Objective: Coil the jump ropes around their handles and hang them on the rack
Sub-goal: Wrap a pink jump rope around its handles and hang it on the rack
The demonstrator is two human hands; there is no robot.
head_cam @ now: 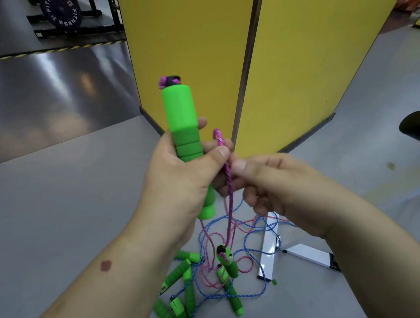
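My left hand grips a bright green jump-rope handle upright, its rope end at the top. A pink rope loops up beside the handle and runs down between my hands. My right hand pinches this pink rope just right of the left thumb. The rope's second green handle dangles below, above the floor. A pile of more green handles with tangled blue and pink ropes lies on the grey floor underneath.
A yellow partition wall stands straight ahead, forming a corner. White base bars of a stand lie on the floor at the right under the ropes. A black cylinder juts in at the right edge. A weight-plate rack stands far left.
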